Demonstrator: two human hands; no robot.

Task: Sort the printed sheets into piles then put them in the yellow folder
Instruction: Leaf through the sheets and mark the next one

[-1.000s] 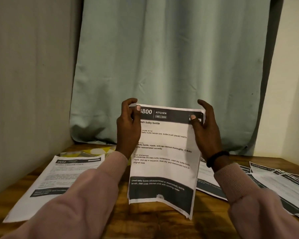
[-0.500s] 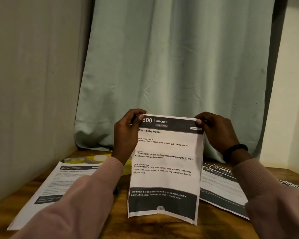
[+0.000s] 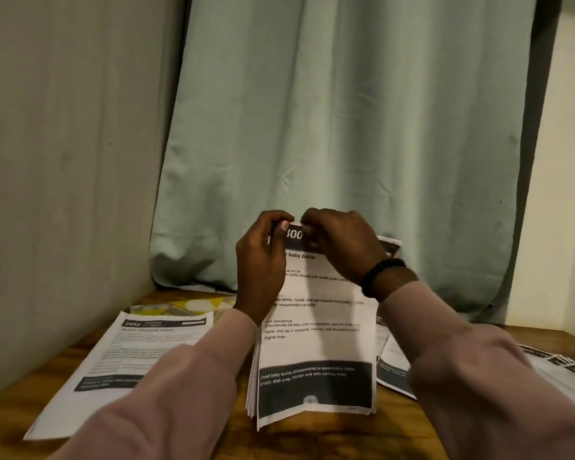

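Behind wooden table (image 3: 312,439), green curtain (image 3: 346,127).

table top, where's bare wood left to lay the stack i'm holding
Bare wooden table shows along the near edge, between the white sheet headed 2652 on the left and the spread printed sheets on the right. The held stack of printed sheets stands there now. The far left corner is crowded by the yellow patterned folder.

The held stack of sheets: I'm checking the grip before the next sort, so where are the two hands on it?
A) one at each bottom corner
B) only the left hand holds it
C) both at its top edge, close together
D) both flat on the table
C: the left hand and right hand both pinch the top edge of the held stack, nearly touching.
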